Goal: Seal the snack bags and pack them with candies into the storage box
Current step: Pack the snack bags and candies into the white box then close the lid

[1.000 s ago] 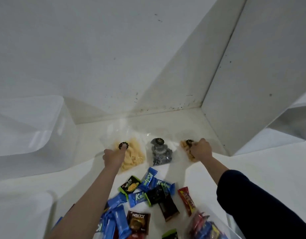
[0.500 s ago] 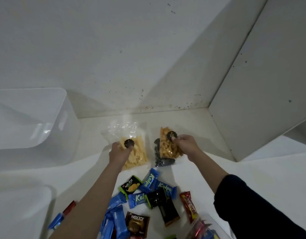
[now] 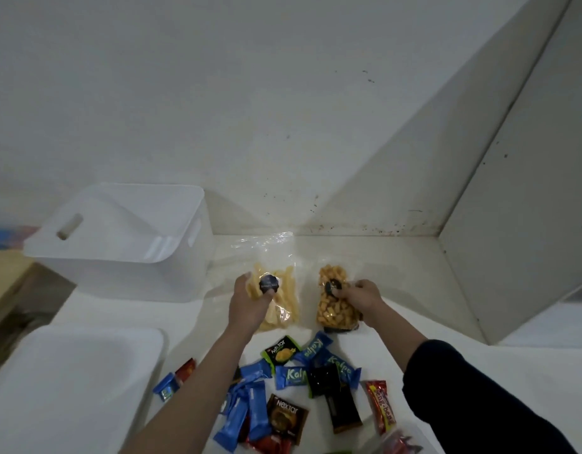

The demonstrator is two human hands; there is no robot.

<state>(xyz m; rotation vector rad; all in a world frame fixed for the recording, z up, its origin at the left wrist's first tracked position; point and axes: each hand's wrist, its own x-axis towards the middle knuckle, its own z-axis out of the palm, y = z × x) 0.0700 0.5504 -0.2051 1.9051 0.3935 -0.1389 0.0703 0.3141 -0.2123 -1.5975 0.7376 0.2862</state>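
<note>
Left hand (image 3: 250,301): you grip the bag of pale sticks (image 3: 278,298) on the counter (image 3: 414,309).
Right hand (image 3: 361,298): you pinch the bag of orange puffs (image 3: 334,304).
Storage box (image 3: 119,244): open, at your left.
Tip: lift both bags clear of the candies (image 3: 293,376), then lower them flat inside.

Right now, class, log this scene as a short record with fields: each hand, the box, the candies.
left hand: grips bag of pale sticks
right hand: grips bag of orange puffs
storage box: left of the bags, open, nothing seen inside
lid: flat, nearer than box
candies: loose on the table, below the bags
</note>
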